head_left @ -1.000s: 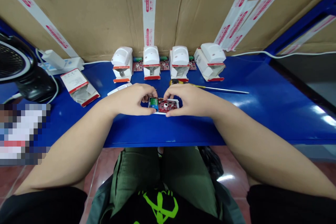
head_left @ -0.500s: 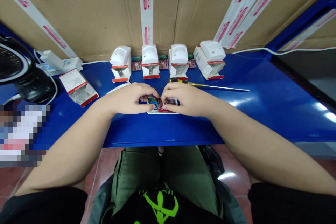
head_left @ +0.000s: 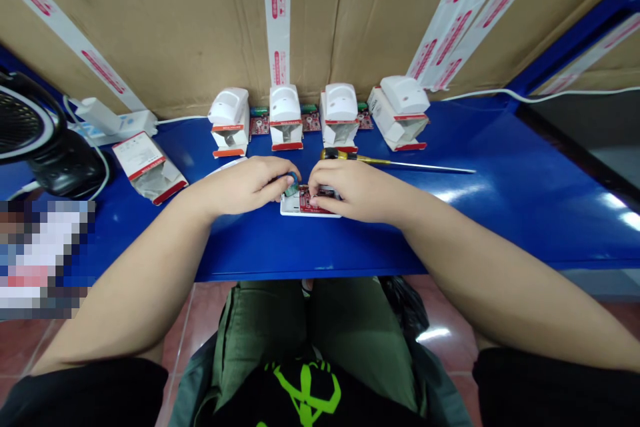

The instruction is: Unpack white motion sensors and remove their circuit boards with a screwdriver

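Observation:
In front of me on the table lies a shallow white plastic casing [head_left: 291, 205] with a red circuit board [head_left: 311, 200] in its right part. Between the thumb and fingers of my left hand [head_left: 257, 181] is a small green-and-blue battery [head_left: 292, 185], raised at the casing's upper left; my fingers cover part of it. My right hand [head_left: 345, 188] bends over the casing's right end, thumb and fingertips closed on the circuit board and hiding much of it. A white cover [head_left: 226, 167] is partly hidden behind my left hand.
White sensor housings [head_left: 285, 104] sit on small opened boxes [head_left: 287, 133] along the back, with red boards [head_left: 311, 122] between them. A yellow-handled screwdriver [head_left: 370, 159] lies behind my right hand. At left are another opened box [head_left: 150, 167] and a black fan [head_left: 55, 140].
My left hand has lifted the green-and-blue battery out of the casing's left part, baring the white plastic there. My right hand stays at the circuit board.

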`<state>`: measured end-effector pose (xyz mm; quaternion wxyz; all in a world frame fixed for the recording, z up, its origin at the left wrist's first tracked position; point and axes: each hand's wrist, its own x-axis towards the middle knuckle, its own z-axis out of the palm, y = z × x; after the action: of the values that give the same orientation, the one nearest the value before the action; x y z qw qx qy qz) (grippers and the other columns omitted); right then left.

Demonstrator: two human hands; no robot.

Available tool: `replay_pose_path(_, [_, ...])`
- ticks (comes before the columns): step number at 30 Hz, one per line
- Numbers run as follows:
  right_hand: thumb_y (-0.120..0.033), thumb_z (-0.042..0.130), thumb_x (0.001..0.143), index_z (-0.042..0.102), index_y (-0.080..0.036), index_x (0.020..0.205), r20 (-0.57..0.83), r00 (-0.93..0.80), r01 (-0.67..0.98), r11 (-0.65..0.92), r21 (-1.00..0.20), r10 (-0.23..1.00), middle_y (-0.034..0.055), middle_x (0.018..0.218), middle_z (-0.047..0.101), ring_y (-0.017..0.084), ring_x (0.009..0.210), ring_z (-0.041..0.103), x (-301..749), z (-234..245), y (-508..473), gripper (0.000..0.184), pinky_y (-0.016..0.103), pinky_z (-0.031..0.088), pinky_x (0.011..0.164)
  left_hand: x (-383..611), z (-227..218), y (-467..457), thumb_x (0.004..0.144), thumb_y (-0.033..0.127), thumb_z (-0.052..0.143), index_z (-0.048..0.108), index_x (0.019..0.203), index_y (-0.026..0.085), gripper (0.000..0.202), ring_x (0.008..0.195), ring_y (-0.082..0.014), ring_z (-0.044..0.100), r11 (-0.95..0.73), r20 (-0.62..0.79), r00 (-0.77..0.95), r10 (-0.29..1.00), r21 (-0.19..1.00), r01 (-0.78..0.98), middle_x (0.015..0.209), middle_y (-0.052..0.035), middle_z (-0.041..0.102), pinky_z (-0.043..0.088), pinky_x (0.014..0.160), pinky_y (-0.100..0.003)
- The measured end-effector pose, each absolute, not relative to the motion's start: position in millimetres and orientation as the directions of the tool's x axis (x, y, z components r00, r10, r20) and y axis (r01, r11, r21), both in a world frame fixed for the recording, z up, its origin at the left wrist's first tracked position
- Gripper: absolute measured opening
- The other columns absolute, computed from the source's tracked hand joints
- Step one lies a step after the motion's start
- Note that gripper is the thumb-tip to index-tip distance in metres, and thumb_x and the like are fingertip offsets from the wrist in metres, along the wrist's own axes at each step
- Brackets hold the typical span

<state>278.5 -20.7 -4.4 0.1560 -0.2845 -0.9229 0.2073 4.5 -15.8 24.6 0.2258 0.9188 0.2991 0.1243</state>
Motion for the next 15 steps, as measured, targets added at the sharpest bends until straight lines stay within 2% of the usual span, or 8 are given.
replay_pose_path(3, [-0.026, 0.068, 0.104, 0.076, -0.022, 0.098, 0.167, -0.787, 0.470, 0.752, -0.462, 0.594, 0.0108, 0.109, 0.079, 0.025, 0.098, 0.073, 278.7, -4.0, -20.7, 0.012, 0.040, 0.057, 0.092, 6.5, 25.2, -18.3, 0.111, 0.027, 0.046, 0.076, 0.124, 0.018, 0.033, 0.077, -0.0198, 0.077, -0.703, 0.114, 0.755, 0.646, 0.472, 0.531, 0.088, -0.0036, 0.081, 0.058, 0.073, -0.030])
replay_pose_path(5, [-0.026, 0.068, 0.104, 0.076, -0.021, 0.097, 0.159, -0.787, 0.479, 0.752, -0.453, 0.597, 0.0112, 0.109, 0.079, 0.026, 0.099, 0.073, 278.9, -3.4, -20.8, 0.012, 0.041, 0.057, 0.093, 7.7, 24.4, -19.6, 0.108, 0.025, 0.048, 0.075, 0.122, 0.019, 0.031, 0.070, -0.0188, 0.075, -0.696, 0.159, 0.721, 0.675, 0.461, 0.550, 0.079, -0.0009, 0.076, 0.056, 0.069, -0.029])
replay_pose_path(10, [-0.026, 0.066, 0.103, 0.075, -0.021, 0.095, 0.150, -0.786, 0.491, 0.753, -0.438, 0.600, 0.0109, 0.109, 0.079, 0.026, 0.097, 0.073, 277.8, -2.7, -21.8, 0.013, 0.042, 0.057, 0.093, 11.2, 20.2, -21.7, 0.105, 0.023, 0.047, 0.073, 0.121, 0.017, 0.031, 0.066, -0.0172, 0.071, -0.689, 0.280, 0.643, 0.713, 0.452, 0.567, 0.077, 0.0003, 0.074, 0.056, 0.069, -0.029])
replay_pose_path(15, [-0.023, 0.067, 0.101, 0.075, -0.022, 0.093, 0.159, -0.776, 0.501, 0.749, -0.434, 0.610, 0.0100, 0.107, 0.079, 0.025, 0.097, 0.074, 276.3, -2.0, -24.3, 0.011, 0.040, 0.057, 0.093, 14.2, 16.9, -22.8, 0.107, 0.022, 0.045, 0.071, 0.125, 0.017, 0.032, 0.063, -0.0163, 0.072, -0.636, 0.279, 0.594, 0.754, 0.537, 0.555, 0.076, 0.0022, 0.072, 0.059, 0.069, -0.028])
